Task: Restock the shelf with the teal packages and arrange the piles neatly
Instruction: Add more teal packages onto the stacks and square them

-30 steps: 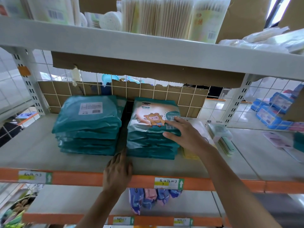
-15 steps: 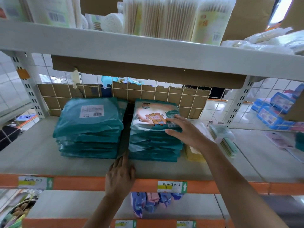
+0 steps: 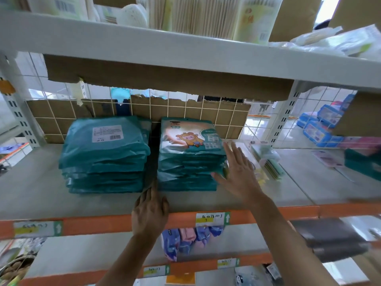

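Apparently stocked: left pile (image 3: pixel 105 153) and right pile (image 3: pixel 189 159) are sitting side by side on the shelf (image 3: pixel 41 193).
Right hand (image 3: pixel 239 172): straight fingers are pressing the right pile's side.
Left hand (image 3: pixel 150 211): fingers are lying flat on the shelf.
Remaining: probably squaring edges.

White tiled wall (image 3: pixel 31 65) behind wire grid (image 3: pixel 203 109)

**Head view.** One view only: a wide-angle camera worn on the head, facing forward and somewhat down into the middle shelf (image 3: pixel 41 182) from close by, within arm's reach. The upper shelf (image 3: pixel 185 48) spans 12 o'clock. The orange shelf edge (image 3: pixel 92 223) crosses toward 6 o'clock, with a lower shelf (image 3: pixel 92 250) showing beneath. The left hand (image 3: pixel 150 211) enters from 6 o'clock and the right hand (image 3: pixel 239 172) from 5 o'clock — the teal piles (image 3: pixel 105 153) sit near centre.
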